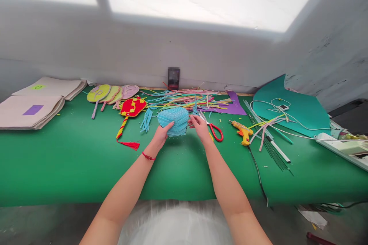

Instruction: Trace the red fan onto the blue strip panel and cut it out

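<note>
A blue leaf-shaped panel of pipe cleaners (pixel 174 120) is held above the table, its rows meeting along a middle line. My left hand (pixel 162 134) grips its lower left side, thumb on top. At its right edge is my right hand (pixel 198 125), thumb and fingers pinched together; what is between the fingertips is too small to make out. Red-handled scissors (pixel 216 132) lie just beyond my right hand. To the left of the panel rests a bundle of short blue pipe cleaners (pixel 147 120).
Loose coloured pipe cleaners (pixel 184 98) are heaped behind the panel. A red fan (pixel 133 107) with a tassel and paler fans (pixel 98 93) lie left. Rightward are a yellow glue gun (pixel 243 133), its trailing cord, thin wires (pixel 273 151) and a teal sheet (pixel 287 109).
</note>
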A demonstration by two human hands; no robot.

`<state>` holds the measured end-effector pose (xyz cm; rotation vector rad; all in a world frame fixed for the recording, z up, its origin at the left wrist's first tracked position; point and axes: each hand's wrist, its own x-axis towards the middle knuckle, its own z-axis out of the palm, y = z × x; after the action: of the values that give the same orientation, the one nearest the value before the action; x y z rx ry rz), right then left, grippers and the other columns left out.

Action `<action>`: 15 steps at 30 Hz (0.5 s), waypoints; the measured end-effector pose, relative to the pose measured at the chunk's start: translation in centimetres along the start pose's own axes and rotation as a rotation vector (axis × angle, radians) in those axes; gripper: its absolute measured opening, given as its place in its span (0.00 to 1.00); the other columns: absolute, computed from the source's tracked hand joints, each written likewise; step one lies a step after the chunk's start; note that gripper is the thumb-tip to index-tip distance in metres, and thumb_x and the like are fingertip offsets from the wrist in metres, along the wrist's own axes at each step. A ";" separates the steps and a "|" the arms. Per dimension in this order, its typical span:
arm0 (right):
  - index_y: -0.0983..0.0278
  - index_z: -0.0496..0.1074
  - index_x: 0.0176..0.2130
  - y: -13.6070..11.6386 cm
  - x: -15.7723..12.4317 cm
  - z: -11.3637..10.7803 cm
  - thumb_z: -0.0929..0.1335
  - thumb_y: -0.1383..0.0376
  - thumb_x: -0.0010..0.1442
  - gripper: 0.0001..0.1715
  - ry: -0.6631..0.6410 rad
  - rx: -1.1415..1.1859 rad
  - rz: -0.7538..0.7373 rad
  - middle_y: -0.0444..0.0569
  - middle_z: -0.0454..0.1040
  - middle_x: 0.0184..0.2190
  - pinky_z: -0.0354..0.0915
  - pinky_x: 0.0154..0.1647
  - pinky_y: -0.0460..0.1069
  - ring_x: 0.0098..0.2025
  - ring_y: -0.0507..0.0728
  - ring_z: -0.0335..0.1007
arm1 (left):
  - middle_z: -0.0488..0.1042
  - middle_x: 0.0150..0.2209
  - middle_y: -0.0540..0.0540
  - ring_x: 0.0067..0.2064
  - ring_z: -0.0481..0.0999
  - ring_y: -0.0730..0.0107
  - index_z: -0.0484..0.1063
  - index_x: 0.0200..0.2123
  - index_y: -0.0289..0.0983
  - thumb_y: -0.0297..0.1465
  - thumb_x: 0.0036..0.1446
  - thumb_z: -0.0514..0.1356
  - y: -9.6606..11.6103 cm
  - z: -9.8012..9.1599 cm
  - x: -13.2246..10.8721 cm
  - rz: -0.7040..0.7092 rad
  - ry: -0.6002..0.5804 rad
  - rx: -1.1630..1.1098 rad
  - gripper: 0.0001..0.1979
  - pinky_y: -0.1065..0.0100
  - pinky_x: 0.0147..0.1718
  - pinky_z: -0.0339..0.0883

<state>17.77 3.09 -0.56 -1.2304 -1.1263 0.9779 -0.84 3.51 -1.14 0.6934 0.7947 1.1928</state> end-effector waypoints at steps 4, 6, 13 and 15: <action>0.65 0.75 0.39 -0.4 0.5 -5.0 0.67 0.44 0.51 0.29 0.295 -0.209 -0.031 0.45 0.71 0.25 0.64 0.29 0.48 0.25 0.52 0.64 | 0.77 0.50 0.41 0.54 0.73 0.51 0.76 0.44 0.34 0.30 0.44 0.71 0.1 -0.2 0.2 -0.035 0.043 -0.052 0.21 0.53 0.56 0.67; 0.66 0.76 0.36 0.2 0.5 -8.7 0.65 0.44 0.53 0.30 0.418 -0.309 -0.008 0.47 0.72 0.25 0.62 0.28 0.48 0.25 0.52 0.63 | 0.77 0.50 0.41 0.54 0.73 0.51 0.76 0.44 0.34 0.29 0.44 0.70 0.2 -0.2 0.2 -0.045 0.048 -0.080 0.21 0.53 0.56 0.68; 0.67 0.76 0.34 4.0 -2.7 -20.8 0.66 0.53 0.52 0.21 1.009 -0.818 0.251 0.58 0.77 0.35 0.65 0.43 0.57 0.38 0.64 0.72 | 0.76 0.51 0.41 0.56 0.72 0.52 0.76 0.43 0.34 0.27 0.45 0.70 0.1 -0.1 0.2 -0.058 0.050 -0.160 0.19 0.55 0.56 0.67; 0.67 0.76 0.33 4.7 -3.7 -22.4 0.67 0.54 0.50 0.20 1.024 -0.837 0.299 0.61 0.77 0.36 0.64 0.46 0.59 0.42 0.68 0.72 | 0.76 0.50 0.41 0.55 0.73 0.53 0.76 0.43 0.34 0.26 0.45 0.69 0.0 -0.1 0.3 -0.059 0.077 -0.179 0.19 0.56 0.56 0.68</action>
<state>39.19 -4.47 -5.40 -2.2448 -0.4867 -0.0774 -0.91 3.83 -1.26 0.4764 0.7568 1.2264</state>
